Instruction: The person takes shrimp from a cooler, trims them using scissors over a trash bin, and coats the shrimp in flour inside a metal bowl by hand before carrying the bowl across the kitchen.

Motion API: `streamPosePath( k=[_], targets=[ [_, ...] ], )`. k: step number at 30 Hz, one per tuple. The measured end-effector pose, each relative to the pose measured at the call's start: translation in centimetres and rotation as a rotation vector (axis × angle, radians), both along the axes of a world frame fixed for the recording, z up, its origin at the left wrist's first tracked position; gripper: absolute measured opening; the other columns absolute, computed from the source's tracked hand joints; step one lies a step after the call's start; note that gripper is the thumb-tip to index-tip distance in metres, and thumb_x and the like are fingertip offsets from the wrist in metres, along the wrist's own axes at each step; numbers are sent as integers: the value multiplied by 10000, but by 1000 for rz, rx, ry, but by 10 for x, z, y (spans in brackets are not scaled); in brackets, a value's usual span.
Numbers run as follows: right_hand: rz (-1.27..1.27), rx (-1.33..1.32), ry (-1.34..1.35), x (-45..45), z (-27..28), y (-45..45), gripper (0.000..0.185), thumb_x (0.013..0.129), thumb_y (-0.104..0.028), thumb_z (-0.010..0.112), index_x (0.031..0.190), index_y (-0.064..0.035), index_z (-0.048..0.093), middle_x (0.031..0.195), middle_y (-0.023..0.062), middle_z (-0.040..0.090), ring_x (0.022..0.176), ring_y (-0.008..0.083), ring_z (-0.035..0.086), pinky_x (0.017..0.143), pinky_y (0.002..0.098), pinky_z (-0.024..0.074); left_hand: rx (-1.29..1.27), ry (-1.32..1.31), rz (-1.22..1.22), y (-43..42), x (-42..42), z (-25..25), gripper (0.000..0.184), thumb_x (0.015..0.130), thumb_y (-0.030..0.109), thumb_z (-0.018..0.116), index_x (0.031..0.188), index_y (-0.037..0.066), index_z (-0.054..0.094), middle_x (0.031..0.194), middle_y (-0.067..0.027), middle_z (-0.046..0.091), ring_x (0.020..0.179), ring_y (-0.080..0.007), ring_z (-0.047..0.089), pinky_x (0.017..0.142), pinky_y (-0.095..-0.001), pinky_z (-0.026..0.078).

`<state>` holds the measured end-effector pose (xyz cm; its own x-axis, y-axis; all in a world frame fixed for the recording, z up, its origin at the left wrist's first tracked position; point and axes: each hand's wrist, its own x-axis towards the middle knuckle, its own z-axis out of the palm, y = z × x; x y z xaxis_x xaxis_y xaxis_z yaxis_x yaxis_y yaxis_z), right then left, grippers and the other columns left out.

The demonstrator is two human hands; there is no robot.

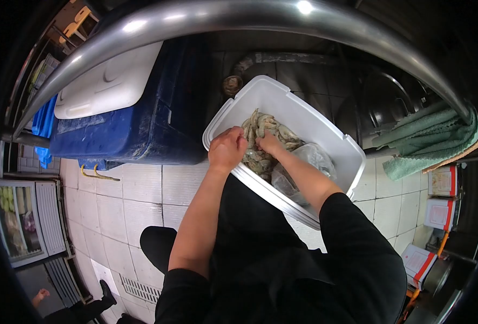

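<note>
A white plastic bin point(314, 120) stands tilted in front of my legs, with a heap of raw grey shrimp point(259, 162) inside. My left hand point(229, 149) is closed at the bin's near left rim, beside the shrimp; what its fingers hold is hidden. Inside the bin, my right hand point(269, 142) has its fingers curled on shrimp at the top of the heap. A clear plastic bag point(313, 157) lies in the bin by my right forearm, partly covered by it.
A blue cooler point(101, 132) with a white lid point(112, 81) stands left. A metal rail point(282, 19) arches overhead, and a green cloth point(428, 137) hangs right. White-and-red boxes point(440, 213) line the right side. Another person's leg point(90, 310) shows at lower left.
</note>
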<state>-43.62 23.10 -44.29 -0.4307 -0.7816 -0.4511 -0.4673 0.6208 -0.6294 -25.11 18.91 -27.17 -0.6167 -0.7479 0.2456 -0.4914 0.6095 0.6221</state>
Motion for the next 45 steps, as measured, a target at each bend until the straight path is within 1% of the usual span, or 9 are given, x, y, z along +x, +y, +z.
streamPosePath(
  k=[3,15,17,20,26,33,40,43,45],
  targets=[
    [-126,26,-261,-3,-37,-12,637,803,-330,677,1276,50,484,1192,272,608,1133,360,592,980,395,449,30,-43,0,0,-1,2,141,814,171,603,919,79,617,846,-108,661,790,-332,646,713,-418,519],
    [-87,-53,-18,27,-2,-16,603,744,-242,732,1221,11,462,1089,236,642,1050,344,627,918,434,475,11,18,2,-2,1,-1,157,806,144,588,934,67,636,837,-122,662,780,-333,648,712,-412,518],
    [-218,-101,-529,11,31,-1,519,752,-113,696,1207,-15,467,979,151,648,924,277,638,842,432,494,18,24,5,-1,1,0,154,806,145,587,931,71,636,838,-119,662,777,-328,648,711,-411,517],
    [-250,-306,-861,-13,48,18,490,732,15,663,1183,-38,480,1006,115,610,888,212,604,751,383,514,39,34,10,0,1,0,134,808,150,595,917,78,626,845,-107,661,783,-327,645,714,-421,515],
    [-538,-473,-926,-64,106,69,663,671,103,665,1278,-46,446,1169,113,524,920,212,603,746,376,527,56,50,22,1,3,0,125,808,149,605,912,81,621,864,-101,666,800,-334,644,724,-431,516],
    [-509,-631,-614,-82,129,112,619,699,77,626,1283,-5,439,1059,96,569,879,190,596,744,288,514,49,48,11,0,2,-1,125,818,157,600,917,84,622,865,-108,668,802,-340,644,722,-436,514],
    [-491,-746,-905,-33,167,90,519,752,68,635,1230,-13,453,1006,93,598,834,189,616,733,316,523,51,27,-1,1,1,2,122,841,170,588,928,100,638,893,-117,678,811,-345,644,729,-434,515],
    [-445,-750,-1018,-22,173,85,499,777,81,618,1236,-7,444,1047,113,600,866,199,621,753,330,527,97,81,-23,6,-3,0,147,872,197,582,961,107,658,888,-113,681,776,-305,658,713,-402,519],
    [-434,-772,-1092,-10,176,86,498,785,74,617,1245,-3,443,1074,124,598,901,203,624,781,333,527,517,112,-28,21,-10,6,214,906,212,569,1005,54,676,809,-81,688,703,-186,660,655,-315,521]
  ],
)
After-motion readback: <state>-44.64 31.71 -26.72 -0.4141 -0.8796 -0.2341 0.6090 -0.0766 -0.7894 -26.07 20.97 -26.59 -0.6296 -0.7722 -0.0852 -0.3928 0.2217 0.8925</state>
